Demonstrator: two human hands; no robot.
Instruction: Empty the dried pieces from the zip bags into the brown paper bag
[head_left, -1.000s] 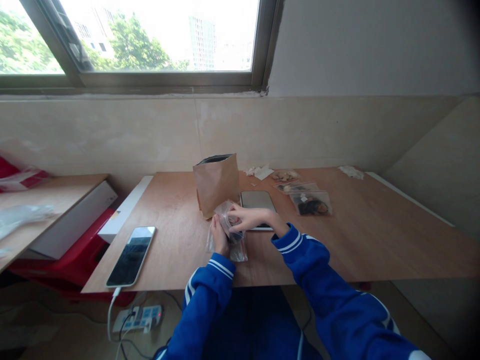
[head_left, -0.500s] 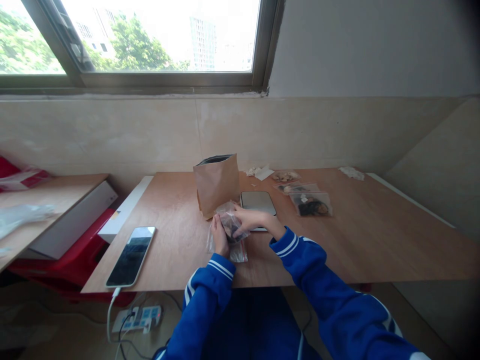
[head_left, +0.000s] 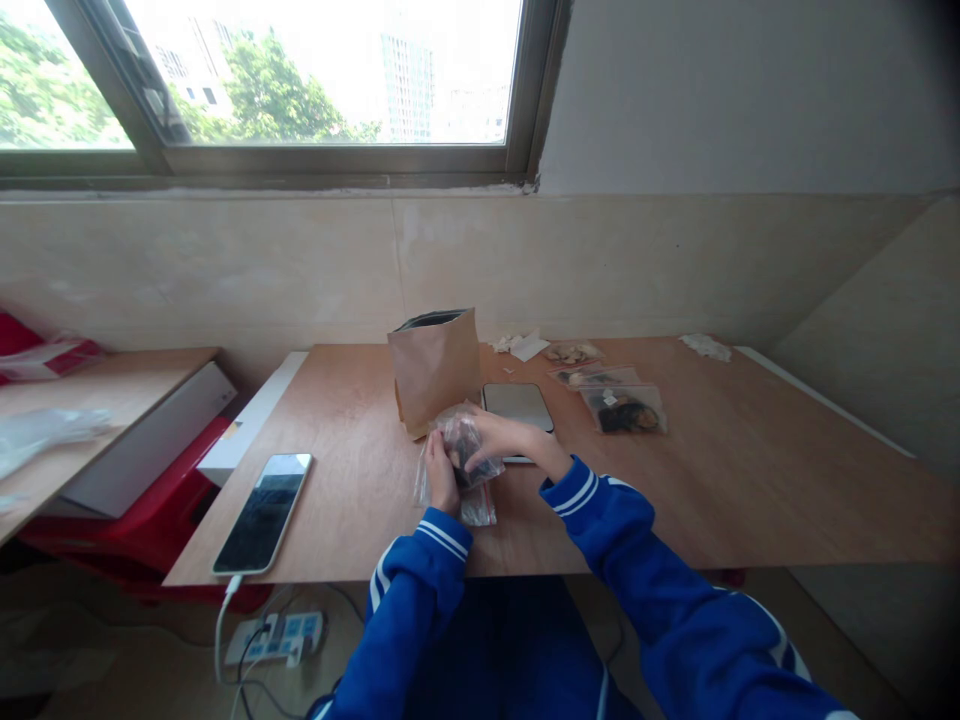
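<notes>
Between my hands is a clear plastic bag (head_left: 466, 462) with dark contents that I cannot make out. My left hand (head_left: 441, 474) grips its left side, fingers pointing up. From the right, my right hand (head_left: 495, 437) closes over its upper right side. Beneath it on the table lie more clear zip bags (head_left: 478, 506). Just behind stands an open brown paper pouch (head_left: 435, 370). A flat silver-topped scale (head_left: 519, 404) sits behind my right hand, partly covered by it.
Several clear bags of dried pieces (head_left: 624, 410) lie at the back right. White scraps (head_left: 525, 345) rest near the wall, with another crumpled white piece (head_left: 705, 347) farther right. A phone (head_left: 262, 515) on a charging cable lies at the table's left. Below is a power strip (head_left: 276, 638).
My right fingers have shifted slightly on the bag, and its plastic has creased differently. Both hands stay in nearly the same place.
</notes>
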